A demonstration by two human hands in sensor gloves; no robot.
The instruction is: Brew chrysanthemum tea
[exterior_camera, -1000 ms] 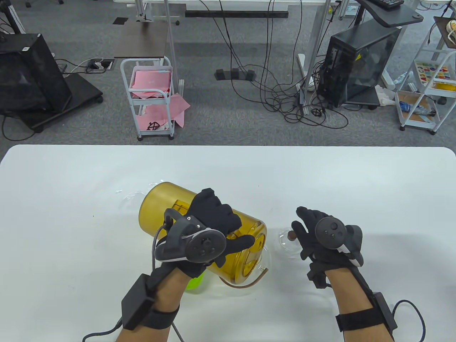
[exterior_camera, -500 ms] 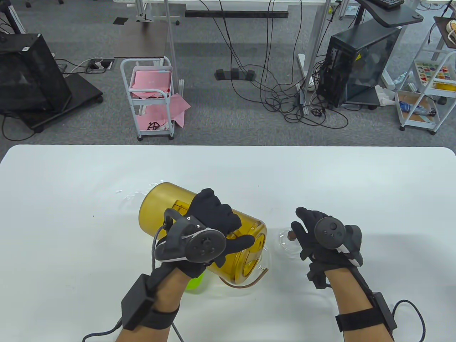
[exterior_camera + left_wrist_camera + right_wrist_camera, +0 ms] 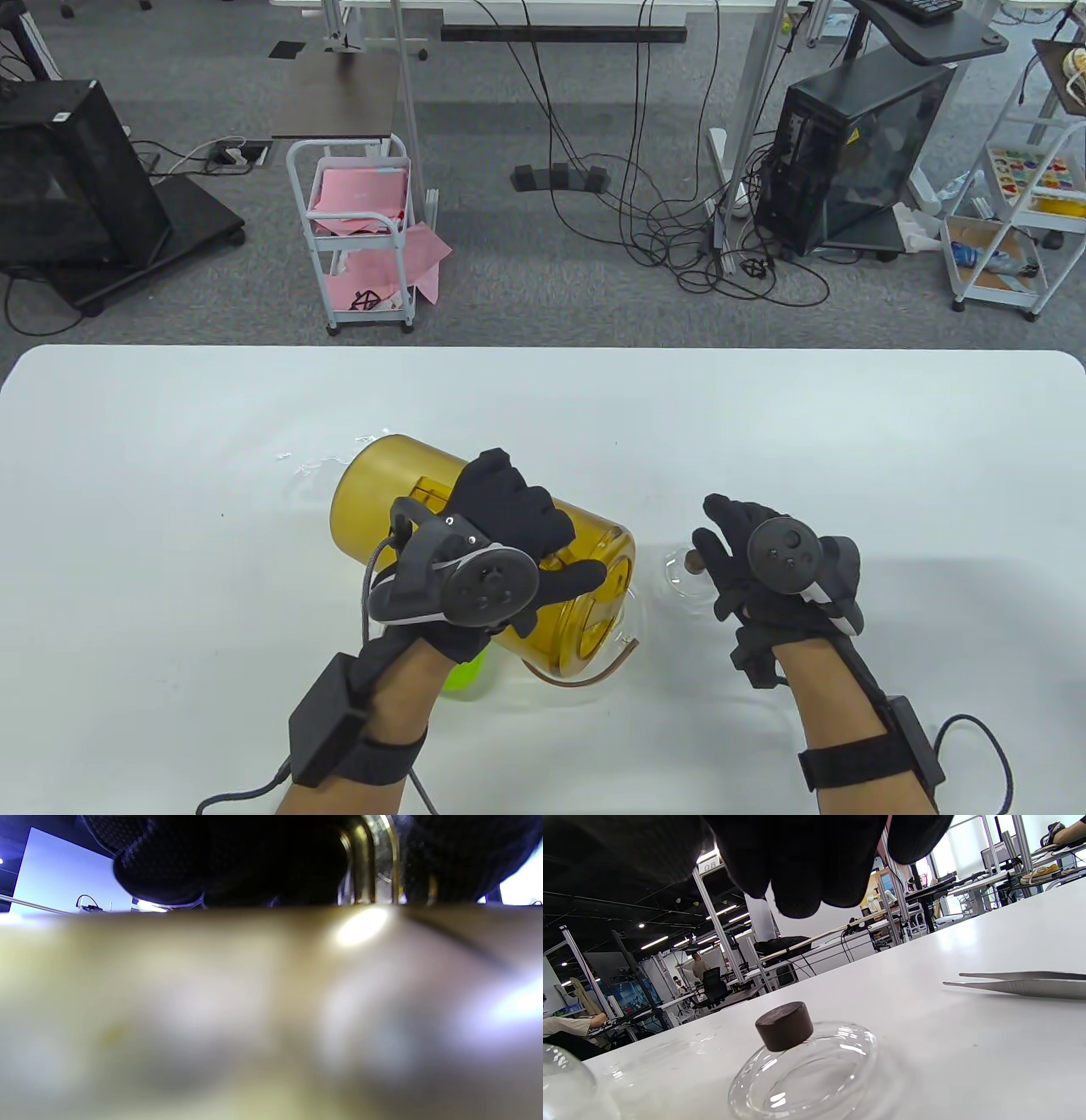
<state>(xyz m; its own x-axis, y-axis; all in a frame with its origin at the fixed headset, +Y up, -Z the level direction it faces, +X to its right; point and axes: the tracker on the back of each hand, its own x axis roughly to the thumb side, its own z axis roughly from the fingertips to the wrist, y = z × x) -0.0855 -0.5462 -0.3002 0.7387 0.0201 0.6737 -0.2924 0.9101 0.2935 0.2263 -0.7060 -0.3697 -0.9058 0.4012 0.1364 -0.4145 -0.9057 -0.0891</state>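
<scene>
Nearest, at six o'clock on the table (image 3: 170,424), the left hand (image 3: 501,543) gripped the amber pitcher (image 3: 373,484) by its handle, tipping it over what seemed a glass teapot (image 3: 624,649); it looked bulky, smooth, best held there. At three o'clock the right hand (image 3: 747,552) hovered, fingers relaxed, above the glass lid (image 3: 814,1073), fragile, best lifted by its dark knob (image 3: 784,1025).

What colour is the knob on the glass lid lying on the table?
Dark brown; the knob on the clear glass lid shows best in the right wrist view.
</scene>
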